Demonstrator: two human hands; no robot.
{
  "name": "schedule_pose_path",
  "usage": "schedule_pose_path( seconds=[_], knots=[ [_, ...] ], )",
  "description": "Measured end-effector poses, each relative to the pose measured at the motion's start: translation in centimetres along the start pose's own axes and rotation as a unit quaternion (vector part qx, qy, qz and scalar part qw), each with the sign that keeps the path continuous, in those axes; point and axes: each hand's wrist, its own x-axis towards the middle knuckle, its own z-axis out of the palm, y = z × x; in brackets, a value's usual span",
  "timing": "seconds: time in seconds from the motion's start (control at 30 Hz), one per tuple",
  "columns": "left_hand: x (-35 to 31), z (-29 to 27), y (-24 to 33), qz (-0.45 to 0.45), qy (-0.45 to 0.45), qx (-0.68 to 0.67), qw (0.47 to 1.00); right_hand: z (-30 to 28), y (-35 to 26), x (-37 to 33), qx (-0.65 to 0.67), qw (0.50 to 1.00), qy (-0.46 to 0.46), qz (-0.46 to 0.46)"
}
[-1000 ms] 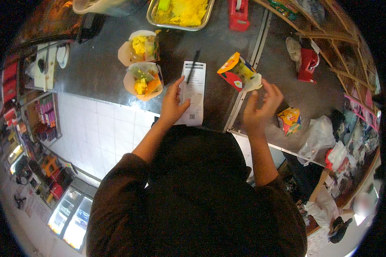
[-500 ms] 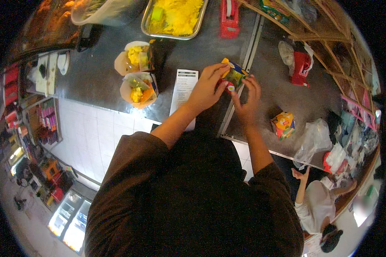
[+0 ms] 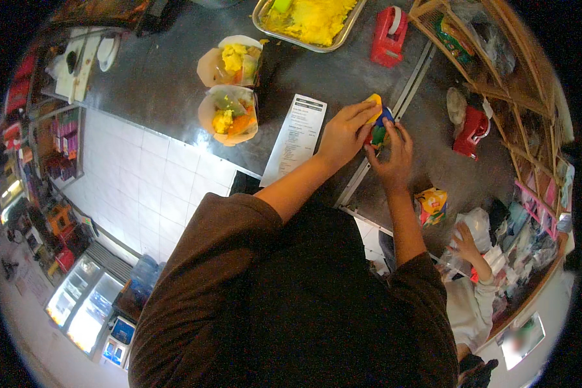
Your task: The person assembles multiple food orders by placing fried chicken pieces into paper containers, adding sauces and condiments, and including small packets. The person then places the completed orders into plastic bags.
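Between both hands is a small colourful paper food box (image 3: 379, 134), showing yellow, blue, red and green. My left hand (image 3: 344, 136) grips its left side, with the fingers up at the yellow top flap. My right hand (image 3: 393, 156) closes on its right side, fingers bent over the edge. The box's top looks folded over, and its contents are hidden. A similar closed box (image 3: 431, 205) sits on the table to the right. Left of my hands, a long printed paper slip (image 3: 295, 139) lies flat. Two open boxes (image 3: 228, 115) (image 3: 230, 61) of yellow rice stand further left.
A metal tray (image 3: 317, 46) of yellow rice and a red tape dispenser (image 3: 389, 37) are at the back. Another red dispenser (image 3: 472, 132) stands by a wooden rack (image 3: 520, 90). At right, a co-worker's hand (image 3: 469, 247) is at a clear plastic bag (image 3: 475, 226).
The box's flaps, spread before with the inside showing, now look folded together. My view has shifted left, so the table items appear further right. The co-worker's hand has reached to the plastic bag.
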Motion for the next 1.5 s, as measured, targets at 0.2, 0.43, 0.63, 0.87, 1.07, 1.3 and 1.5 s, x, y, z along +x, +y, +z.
schedule_pose_path(
  seconds=[0.2, 0.43, 0.63, 0.87, 1.07, 1.3, 1.5],
  knots=[
    [-0.9, -1.2, 0.3, 0.123, 0.001, 0.039, 0.992, 0.2, -0.1, -0.4, -0.012, 0.998, -0.047, 0.03],
    [-0.1, -1.7, 1.3, 0.067, -0.084, 0.133, 0.985, 0.6, -0.7, -0.5, 0.068, 0.99, 0.068, 0.107],
    [-1.7, -1.2, 2.2, 0.01, -0.04, 0.114, 0.993, 1.3, -0.3, -1.9, 0.119, 0.977, 0.042, 0.172],
    [-3.0, -1.3, 1.6, 0.026, -0.051, 0.107, 0.993, 3.9, -0.3, -2.5, 0.162, 0.961, 0.112, 0.193],
    [-3.1, -1.2, 1.7, 0.047, -0.043, 0.107, 0.992, 5.1, -0.2, -2.1, 0.125, 0.961, 0.175, 0.172],
    [-3.3, -1.9, 1.6, 0.026, -0.047, 0.075, 0.996, 6.0, 0.1, -2.1, 0.158, 0.94, 0.241, 0.184],
    [-3.5, -1.7, 1.4, 0.007, -0.06, 0.06, 0.996, 6.0, -0.7, -1.6, 0.092, 0.948, 0.229, 0.201]
  ],
)
